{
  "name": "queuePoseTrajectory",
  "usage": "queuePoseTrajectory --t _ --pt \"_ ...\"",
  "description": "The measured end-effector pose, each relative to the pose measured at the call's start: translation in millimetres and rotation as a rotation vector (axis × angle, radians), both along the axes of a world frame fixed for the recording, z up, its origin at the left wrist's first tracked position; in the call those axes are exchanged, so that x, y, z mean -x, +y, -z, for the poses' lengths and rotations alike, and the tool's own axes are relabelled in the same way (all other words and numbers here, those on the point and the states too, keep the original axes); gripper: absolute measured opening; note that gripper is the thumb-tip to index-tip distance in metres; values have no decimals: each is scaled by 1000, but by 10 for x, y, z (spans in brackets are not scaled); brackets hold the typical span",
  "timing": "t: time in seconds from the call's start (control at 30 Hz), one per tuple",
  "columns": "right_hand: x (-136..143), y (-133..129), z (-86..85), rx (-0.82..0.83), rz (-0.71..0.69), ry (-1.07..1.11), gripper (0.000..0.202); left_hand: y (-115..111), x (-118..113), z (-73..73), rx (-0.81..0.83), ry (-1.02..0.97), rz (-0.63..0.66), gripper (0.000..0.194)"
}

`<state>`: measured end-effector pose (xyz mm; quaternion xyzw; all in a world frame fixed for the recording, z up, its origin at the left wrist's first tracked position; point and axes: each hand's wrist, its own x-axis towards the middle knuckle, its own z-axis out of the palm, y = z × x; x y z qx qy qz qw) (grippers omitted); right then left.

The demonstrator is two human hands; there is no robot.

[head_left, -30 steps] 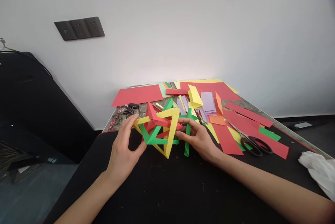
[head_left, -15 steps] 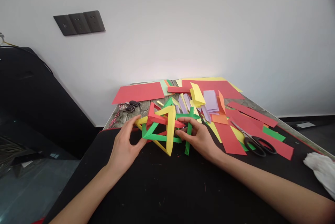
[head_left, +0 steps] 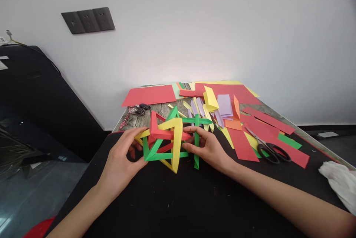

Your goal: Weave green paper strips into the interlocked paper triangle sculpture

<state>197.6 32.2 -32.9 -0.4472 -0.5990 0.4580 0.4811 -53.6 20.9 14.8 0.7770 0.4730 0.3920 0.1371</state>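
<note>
A woven paper model (head_left: 177,145) of red, yellow and green folded strips is held between both hands above the black mat. My left hand (head_left: 120,158) grips its left side, fingers behind and thumb at the lower left corner. At the right, my right hand (head_left: 207,147) pinches the tip of the red part between thumb and fingers. A green strip (head_left: 197,156) hangs upright there, crossing in front of the right fingers, with another green strip end (head_left: 205,121) pointing right above them.
Black-handled scissors (head_left: 268,148) lie on red, yellow and green paper (head_left: 244,145) at the right. Purple and yellow folded pieces (head_left: 224,105) sit behind the hands. Small dark scissors (head_left: 141,108) are at the back left. A white cloth (head_left: 338,182) rests at the right edge.
My left hand and the model's left side have shifted left and slightly down. The green strip at the right now hangs straighter. Both hands keep their hold.
</note>
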Motion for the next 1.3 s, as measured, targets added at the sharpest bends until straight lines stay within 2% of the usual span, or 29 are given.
queuePoseTrajectory --t 0.27,0.37,0.47,0.77,1.0,1.17,1.3 --pt "1 -6 33 27 -13 -37 46 74 52 215 37 -46 -52 56" --pt "1 -13 37 17 25 -82 45 82 38 268 100 -111 -74 57" --pt "4 -12 42 0 46 -106 44 70 14 308 167 -217 -42 61" --pt "0 -10 75 -37 14 -106 43 -14 -16 288 47 -371 56 58" --pt "-13 -6 23 -3 35 -149 45 14 11 302 44 -292 -25 57" --pt "-16 -11 -8 7 53 -172 43 9 18 286 23 -204 -21 43" --pt "-23 -9 6 11 56 -177 39 -4 8 281 32 -205 -28 43"
